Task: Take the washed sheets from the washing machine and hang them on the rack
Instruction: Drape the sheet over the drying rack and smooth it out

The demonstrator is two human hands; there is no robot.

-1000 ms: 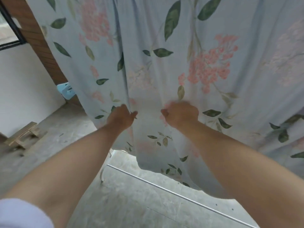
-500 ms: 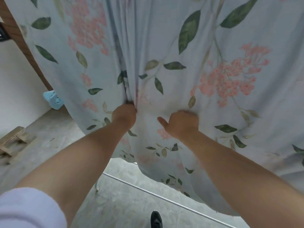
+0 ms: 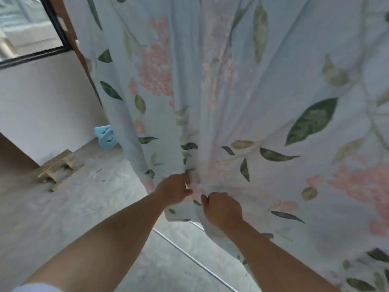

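The floral sheet [image 3: 231,102] hangs across most of the frame, from the top down to the lower right, and its upper edge is out of view. My left hand [image 3: 174,191] and right hand [image 3: 223,209] sit close together just below centre, each with fingers curled tight on a bunched fold near the hem. If I tug too hard, the washed cloth could slide off whatever carries it above. If I release unevenly, the hem could drag on the concrete floor [image 3: 84,207] or catch the thin white rail [image 3: 189,258] at lower centre.
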